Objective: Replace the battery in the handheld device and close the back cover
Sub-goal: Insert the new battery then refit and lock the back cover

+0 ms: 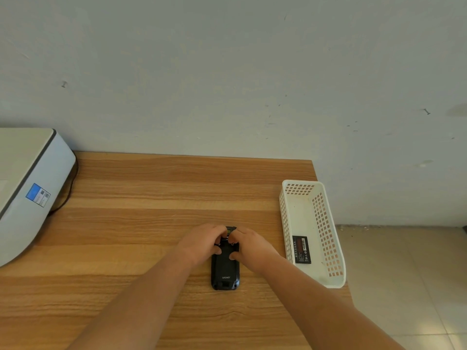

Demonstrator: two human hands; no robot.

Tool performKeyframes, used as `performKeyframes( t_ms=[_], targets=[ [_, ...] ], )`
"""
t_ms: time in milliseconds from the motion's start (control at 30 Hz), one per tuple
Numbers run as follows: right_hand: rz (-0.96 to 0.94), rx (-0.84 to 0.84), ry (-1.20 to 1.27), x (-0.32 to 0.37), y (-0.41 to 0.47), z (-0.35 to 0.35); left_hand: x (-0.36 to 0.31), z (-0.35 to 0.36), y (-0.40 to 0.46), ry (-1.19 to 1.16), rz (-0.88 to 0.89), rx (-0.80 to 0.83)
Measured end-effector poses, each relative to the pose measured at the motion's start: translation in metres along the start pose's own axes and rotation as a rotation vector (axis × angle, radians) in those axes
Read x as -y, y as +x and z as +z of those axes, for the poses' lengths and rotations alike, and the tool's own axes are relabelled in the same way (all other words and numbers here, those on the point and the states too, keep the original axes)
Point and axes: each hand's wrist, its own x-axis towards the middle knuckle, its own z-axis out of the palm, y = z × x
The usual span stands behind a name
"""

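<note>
A black handheld device (225, 271) lies face down on the wooden table (141, 203), its back cover with a white logo facing up. My left hand (202, 242) and my right hand (249, 245) both rest on the device's far half, fingertips curled over its top end and thumbs pressing on the back cover. The top edge of the device peeks out between my fingers. A black battery (301, 249) with a red label lies flat inside the white basket (328, 248) to the right.
The white perforated basket stands at the table's right edge, partly overhanging it. A white and grey machine (27, 188) with a dark cable sits at the back left. A pale wall runs behind the table; tiled floor (404, 274) lies to the right.
</note>
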Motion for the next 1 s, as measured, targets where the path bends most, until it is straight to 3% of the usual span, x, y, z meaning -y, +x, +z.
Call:
performKeyframes(
  t_ms=[1000],
  targets=[
    [0.090, 0.027, 0.065, 0.007, 0.009, 0.000, -0.001, 0.000, 0.013, -0.135, -0.121, 0.054]
  ],
)
